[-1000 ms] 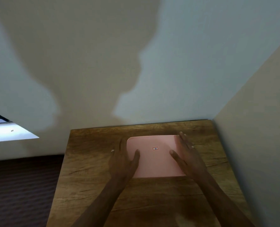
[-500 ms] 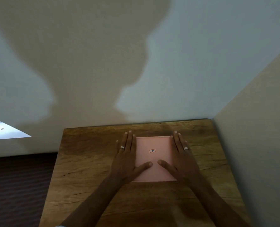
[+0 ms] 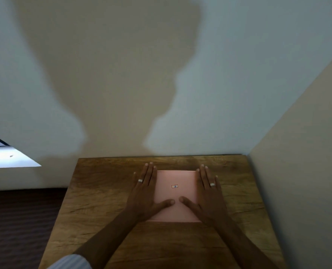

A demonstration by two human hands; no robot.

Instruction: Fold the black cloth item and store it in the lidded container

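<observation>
A flat pink lid (image 3: 176, 193) with a small label at its middle covers the container on the wooden table (image 3: 103, 206). My left hand (image 3: 144, 193) lies flat on the lid's left side, fingers spread and pointing away from me, a ring on one finger. My right hand (image 3: 208, 195) lies flat on the right side the same way, also with a ring. Both thumbs point inward and nearly meet on the lid's near half. The container's body is hidden under the lid and my hands. No black cloth is in view.
The table stands in a corner, with a pale wall (image 3: 161, 74) behind it and another wall (image 3: 301, 171) along its right edge. Dark carpet (image 3: 15, 220) lies to the left, and a bright white ledge (image 3: 6, 158) shows at far left.
Both hands have slid from the lid's outer edges onto its top, and the thumbs have come closer together. The view has shifted a little so the table sits more centrally.
</observation>
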